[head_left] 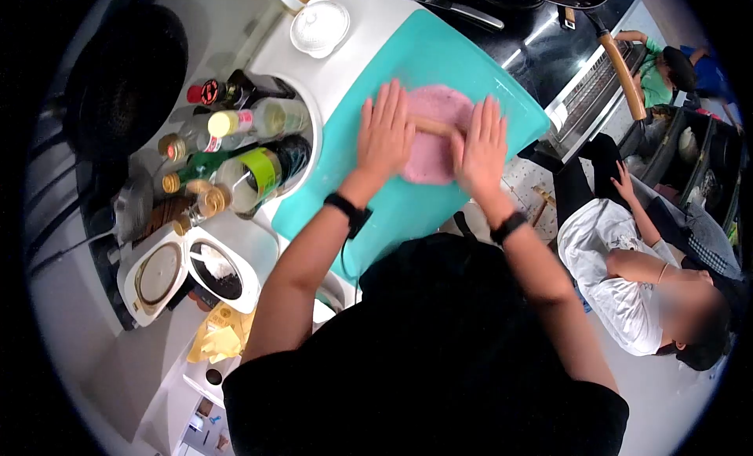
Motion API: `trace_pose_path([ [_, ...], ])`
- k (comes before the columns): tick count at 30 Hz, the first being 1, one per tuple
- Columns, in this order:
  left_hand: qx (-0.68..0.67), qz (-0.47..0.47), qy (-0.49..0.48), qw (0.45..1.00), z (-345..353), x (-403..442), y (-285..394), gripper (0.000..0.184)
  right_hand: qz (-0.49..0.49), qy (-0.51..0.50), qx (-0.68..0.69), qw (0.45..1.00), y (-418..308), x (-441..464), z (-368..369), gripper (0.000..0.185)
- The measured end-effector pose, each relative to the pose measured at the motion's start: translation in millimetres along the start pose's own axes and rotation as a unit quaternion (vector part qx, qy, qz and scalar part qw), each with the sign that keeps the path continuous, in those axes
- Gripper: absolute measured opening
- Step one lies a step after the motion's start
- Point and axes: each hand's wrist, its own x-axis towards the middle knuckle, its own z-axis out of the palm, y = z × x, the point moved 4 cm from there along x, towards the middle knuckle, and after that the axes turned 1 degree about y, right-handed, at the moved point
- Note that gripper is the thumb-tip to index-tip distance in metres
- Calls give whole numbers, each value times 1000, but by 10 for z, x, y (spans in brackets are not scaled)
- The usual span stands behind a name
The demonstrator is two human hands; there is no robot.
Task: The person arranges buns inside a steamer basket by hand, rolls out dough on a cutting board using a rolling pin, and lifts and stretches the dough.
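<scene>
A flat round of pink dough (pixel 430 159) lies on a teal mat (pixel 423 56). Across it runs a wooden rolling pin (pixel 433 126), its ends covered by my two hands. My left hand (pixel 385 134) is flat over the left end, fingers stretched out and pointing away from me. Over the right end rests my right hand (pixel 481 152), also with extended fingers, slightly blurred. Pink dough shows above and below the pin between the hands.
Several bottles (pixel 263 170) stand in a white round tray (pixel 312 142) at left, near an open seasoning box (pixel 161 277). Upper right, a pan handle (pixel 622 76) juts out from the stove (pixel 502 44). A person in white (pixel 608 276) sits at right; other people are beyond.
</scene>
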Motion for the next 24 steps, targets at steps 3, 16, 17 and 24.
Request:
trace_pose_path([
  [3,-57,-3,-15,998,219,31,-29,65,45,-129,-4,991,-31,-292,228,71],
  [16,-55,-7,46,997,400,1047,-139,64,40,-6,-84,996,402,840,318,74],
  [17,-82,-9,15,996,399,743,-123,66,41,-38,-57,997,304,478,312,75],
  [24,-65,-54,-113,990,568,875,-95,71,151,-68,123,978,385,647,98,74],
])
